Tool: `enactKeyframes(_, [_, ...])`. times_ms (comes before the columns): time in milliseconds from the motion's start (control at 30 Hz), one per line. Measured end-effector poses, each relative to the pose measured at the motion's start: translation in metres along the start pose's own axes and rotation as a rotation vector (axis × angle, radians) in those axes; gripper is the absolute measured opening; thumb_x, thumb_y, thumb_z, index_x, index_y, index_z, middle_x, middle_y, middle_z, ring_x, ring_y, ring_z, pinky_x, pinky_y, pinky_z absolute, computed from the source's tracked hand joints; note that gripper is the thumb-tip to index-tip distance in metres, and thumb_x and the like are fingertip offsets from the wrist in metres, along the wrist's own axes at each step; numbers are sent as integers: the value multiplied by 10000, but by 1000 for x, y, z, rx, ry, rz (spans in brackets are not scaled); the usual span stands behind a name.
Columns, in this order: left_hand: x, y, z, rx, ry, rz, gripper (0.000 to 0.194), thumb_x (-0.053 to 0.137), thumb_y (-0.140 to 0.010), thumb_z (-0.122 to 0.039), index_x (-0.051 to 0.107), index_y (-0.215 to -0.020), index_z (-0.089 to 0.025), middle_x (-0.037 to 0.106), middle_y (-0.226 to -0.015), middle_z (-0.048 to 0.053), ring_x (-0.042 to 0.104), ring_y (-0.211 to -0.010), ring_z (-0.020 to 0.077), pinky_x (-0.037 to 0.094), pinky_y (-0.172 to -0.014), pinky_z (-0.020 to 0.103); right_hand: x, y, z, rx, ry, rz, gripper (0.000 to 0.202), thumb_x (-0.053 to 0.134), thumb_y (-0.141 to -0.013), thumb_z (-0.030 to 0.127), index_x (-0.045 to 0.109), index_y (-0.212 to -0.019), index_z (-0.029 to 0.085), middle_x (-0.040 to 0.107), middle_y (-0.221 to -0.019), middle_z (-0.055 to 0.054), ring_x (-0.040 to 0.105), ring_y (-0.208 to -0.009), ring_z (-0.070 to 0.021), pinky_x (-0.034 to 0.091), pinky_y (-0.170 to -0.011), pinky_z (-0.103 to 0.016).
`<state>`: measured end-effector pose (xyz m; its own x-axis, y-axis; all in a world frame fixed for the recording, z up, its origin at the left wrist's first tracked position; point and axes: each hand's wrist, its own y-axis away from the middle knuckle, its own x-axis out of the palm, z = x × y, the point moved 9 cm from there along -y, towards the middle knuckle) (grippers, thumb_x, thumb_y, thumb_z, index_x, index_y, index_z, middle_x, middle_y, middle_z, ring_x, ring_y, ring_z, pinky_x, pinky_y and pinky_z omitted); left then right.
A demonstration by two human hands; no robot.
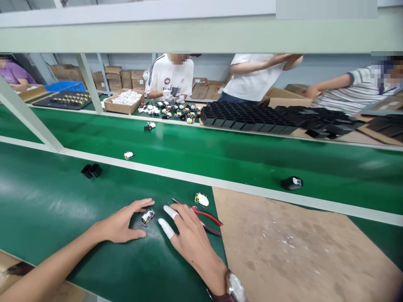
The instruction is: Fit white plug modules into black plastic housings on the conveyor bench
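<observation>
A small black casing with a white part in its opening (147,217) stands on the green bench (119,268). My left hand (122,222) curves beside it, thumb and fingers apart, without gripping it. My right hand (189,235) is on the casing's other side, fingers stretched out and holding nothing; two fingers wear white finger cots (167,228). Partly beneath my right hand lies a pair of pliers with red and black handles (209,217). Just beyond the pliers rests a small white-topped electronic part (201,200).
A cardboard sheet (283,243) covers the bench at right. Two black casings (91,170) stand at left. Beyond a pale rail, the green conveyor belt (195,151) carries a filled casing (292,183) and loose parts. Co-workers sit across, behind rows of black casings (248,117).
</observation>
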<state>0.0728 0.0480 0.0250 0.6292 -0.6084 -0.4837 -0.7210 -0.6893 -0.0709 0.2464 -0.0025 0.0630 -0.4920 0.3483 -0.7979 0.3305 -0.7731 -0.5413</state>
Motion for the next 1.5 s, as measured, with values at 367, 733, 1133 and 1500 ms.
enactKeyframes(367, [-162,-92,70,-233,-430,-569,723,759,-853,-391,538,-1490,-131,532,-1568,220,522,-1434,417,489,-1144,583,24,13,-13,76,356,298,308,709,-720,-10,675,-959,181,670,-973,-129,665,-867,-281,566,-703,-375])
enactKeyframes(733, [-85,-135,43,-61,-402,-462,538,726,-900,-371,614,-1388,-174,753,-1244,123,694,-1067,267,575,-1009,452,14,3,-5,21,212,224,293,652,-840,-6,684,-1082,155,684,-1080,-131,654,-970,-286,577,-839,-424])
enactKeyframes(1133, [-30,-26,-14,128,-137,-109,841,897,-756,-627,593,-1444,-252,704,-1154,94,685,-1004,246,597,-933,404,12,4,31,-126,-165,105,398,535,-956,18,612,-1318,162,645,-1347,-123,608,-1239,-274,583,-1038,-449])
enactKeyframes(1500, [9,5,2,87,-213,-133,603,752,-950,-323,495,-1494,-290,757,-1212,55,740,-1138,242,575,-1058,395,18,3,30,-53,-302,156,238,541,-999,108,621,-1211,184,544,-1104,-110,549,-993,-251,595,-802,-408])
